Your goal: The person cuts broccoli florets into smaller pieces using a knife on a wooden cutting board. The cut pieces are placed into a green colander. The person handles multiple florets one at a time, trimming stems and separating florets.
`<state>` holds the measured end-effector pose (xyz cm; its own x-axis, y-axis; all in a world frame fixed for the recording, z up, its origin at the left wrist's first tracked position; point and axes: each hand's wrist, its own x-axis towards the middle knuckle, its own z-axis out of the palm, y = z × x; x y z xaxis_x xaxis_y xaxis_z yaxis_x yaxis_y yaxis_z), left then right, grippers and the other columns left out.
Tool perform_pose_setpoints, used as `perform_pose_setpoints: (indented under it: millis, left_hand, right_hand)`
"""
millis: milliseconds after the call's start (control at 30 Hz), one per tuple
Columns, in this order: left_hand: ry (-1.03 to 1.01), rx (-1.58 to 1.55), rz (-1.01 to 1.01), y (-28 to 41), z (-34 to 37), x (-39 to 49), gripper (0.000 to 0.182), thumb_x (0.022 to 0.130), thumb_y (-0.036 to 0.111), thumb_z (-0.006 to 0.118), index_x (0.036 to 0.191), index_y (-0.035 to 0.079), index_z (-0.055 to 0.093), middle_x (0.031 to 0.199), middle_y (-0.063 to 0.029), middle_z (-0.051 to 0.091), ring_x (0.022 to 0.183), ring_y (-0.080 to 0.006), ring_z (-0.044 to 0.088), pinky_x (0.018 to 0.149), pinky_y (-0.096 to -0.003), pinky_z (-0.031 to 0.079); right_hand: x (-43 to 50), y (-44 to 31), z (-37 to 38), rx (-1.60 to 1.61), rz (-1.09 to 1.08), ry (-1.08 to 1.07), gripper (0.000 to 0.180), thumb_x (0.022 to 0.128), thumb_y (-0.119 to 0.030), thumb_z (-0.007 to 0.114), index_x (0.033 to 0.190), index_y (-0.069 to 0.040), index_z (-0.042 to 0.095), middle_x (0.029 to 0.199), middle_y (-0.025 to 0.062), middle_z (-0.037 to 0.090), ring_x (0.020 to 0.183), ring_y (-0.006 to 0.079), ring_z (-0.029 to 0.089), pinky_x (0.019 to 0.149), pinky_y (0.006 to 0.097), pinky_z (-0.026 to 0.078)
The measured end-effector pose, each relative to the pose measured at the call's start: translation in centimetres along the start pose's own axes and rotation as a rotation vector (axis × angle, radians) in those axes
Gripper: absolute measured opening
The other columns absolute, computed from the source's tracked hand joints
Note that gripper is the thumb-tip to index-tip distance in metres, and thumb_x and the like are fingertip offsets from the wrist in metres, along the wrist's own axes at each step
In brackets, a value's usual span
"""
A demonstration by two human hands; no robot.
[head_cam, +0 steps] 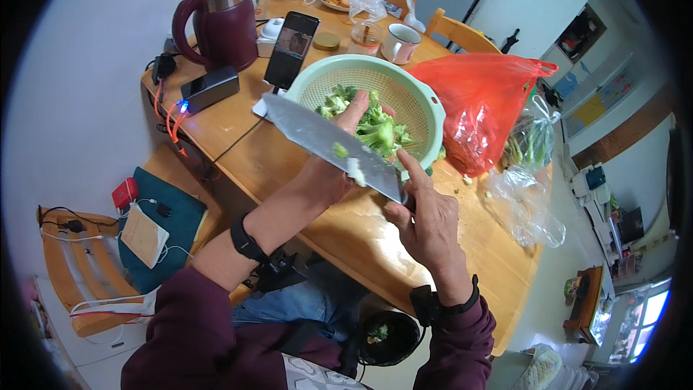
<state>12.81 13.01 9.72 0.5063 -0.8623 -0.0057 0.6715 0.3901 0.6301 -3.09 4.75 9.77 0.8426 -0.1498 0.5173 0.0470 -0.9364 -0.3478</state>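
Note:
A broad-bladed kitchen knife [330, 143] is gripped at its handle by my right hand [436, 219], index finger extended along the blade's near end. Bits of pale green stem cling to the flat of the blade. Behind the knife, my left hand [327, 179] holds a broccoli piece [379, 135], thumb up on its far side; the blade hides part of this hand. Both hands are over the near side of a pale green plastic colander [427, 114]. Cut broccoli florets [335, 100] lie inside it.
A red plastic bag [476, 114] and clear bags [528, 206] lie right of the colander. Behind stand a phone [292, 49], an electric kettle [227, 21], a glass jar [365, 38] and a mug [401, 43]. Below the table's edge sits a black bin [398, 349] with scraps.

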Motion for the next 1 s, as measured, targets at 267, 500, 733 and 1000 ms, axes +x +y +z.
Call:
perform_pose_setpoints:
  millis: [267, 500, 733, 1000]
  left_hand:
    - [0.134, 0.067, 0.109, -0.2, -0.8, -0.5, 0.037, 0.098, 0.041, 0.045, 0.096, 0.006, 0.057, 0.087, -0.0031, 0.059, 0.076, -0.0107, 0.060, 0.067, -0.0267, 0.053]
    - [0.161, 0.115, 0.019, -0.4, 0.3, -0.9, 0.036, 0.096, 0.045, 0.048, 0.098, 0.009, 0.056, 0.088, -0.0031, 0.060, 0.076, -0.0110, 0.062, 0.061, -0.0267, 0.054]
    - [0.146, 0.065, -0.007, -1.1, 0.8, -0.7, 0.034, 0.096, 0.043, 0.048, 0.101, 0.010, 0.056, 0.088, -0.0028, 0.060, 0.075, -0.0127, 0.063, 0.061, -0.0277, 0.056]
    - [0.154, 0.106, 0.049, -0.6, 1.1, -0.6, 0.037, 0.098, 0.040, 0.045, 0.097, 0.005, 0.056, 0.088, -0.0040, 0.059, 0.080, -0.0114, 0.061, 0.071, -0.0276, 0.053]
  right_hand:
    - [1.7, 0.2, 2.2, -0.100, -0.082, 0.105, 0.064, 0.094, -0.051, 0.042, 0.136, -0.001, 0.044, 0.060, 0.0085, 0.055, 0.049, 0.0217, 0.056, 0.045, 0.0332, 0.042]
    - [1.4, 1.4, 1.3, -0.136, -0.098, 0.138, 0.062, 0.095, -0.049, 0.042, 0.134, -0.002, 0.046, 0.060, 0.0087, 0.056, 0.050, 0.0220, 0.057, 0.046, 0.0339, 0.043]
    - [1.1, 1.7, 0.5, -0.116, -0.093, 0.114, 0.061, 0.096, -0.047, 0.041, 0.133, 0.000, 0.047, 0.057, 0.0082, 0.054, 0.048, 0.0219, 0.056, 0.045, 0.0337, 0.042]
    - [1.1, 1.6, 0.5, -0.112, -0.128, 0.116, 0.061, 0.095, -0.046, 0.044, 0.133, 0.000, 0.047, 0.058, 0.0081, 0.055, 0.048, 0.0213, 0.055, 0.045, 0.0332, 0.042]
